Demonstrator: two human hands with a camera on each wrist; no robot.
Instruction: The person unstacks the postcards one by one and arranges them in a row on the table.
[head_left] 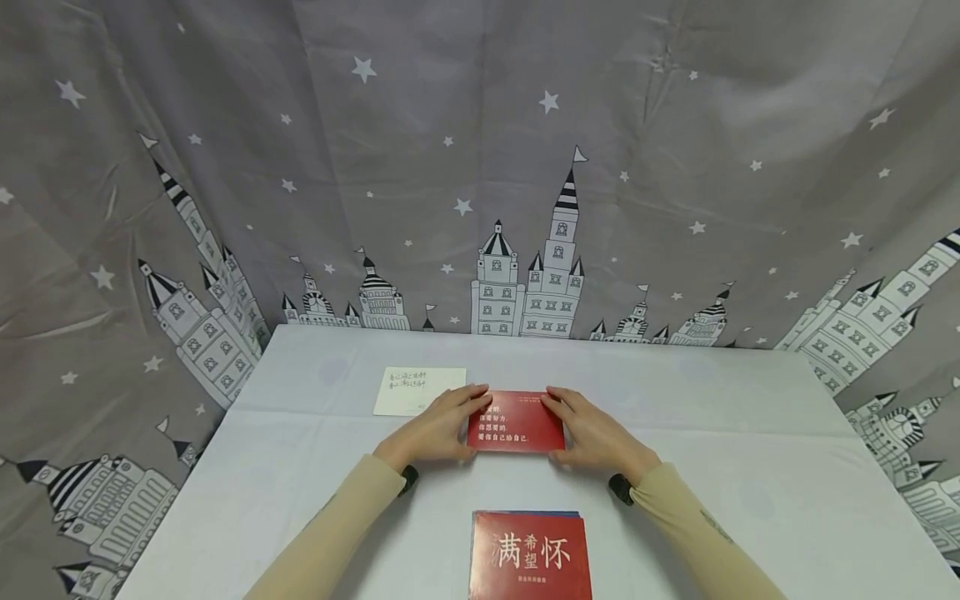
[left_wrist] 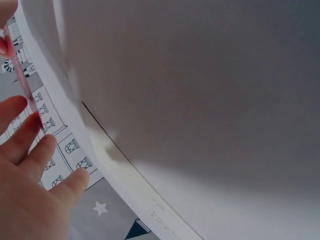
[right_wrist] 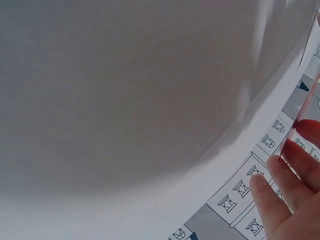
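A red card [head_left: 517, 423] with white printed characters is held level between both hands in the head view. My left hand [head_left: 438, 427] grips its left edge, thumb near the front corner and fingers along the far side. Opposite it, my right hand [head_left: 598, 435] grips the right edge in the same way. Seen nearly edge-on, the red card [left_wrist: 22, 72] meets the fingertips in the left wrist view, lifted off the table. The right wrist view catches the red card's rim [right_wrist: 306, 100] at the fingers.
A cream card [head_left: 420, 392] with handwriting lies behind the left hand. At the front, a stack of cards [head_left: 530, 575] has a red one on top and a blue edge showing beneath. The white table [head_left: 750, 467] ends at a grey castle-print curtain [head_left: 420, 100].
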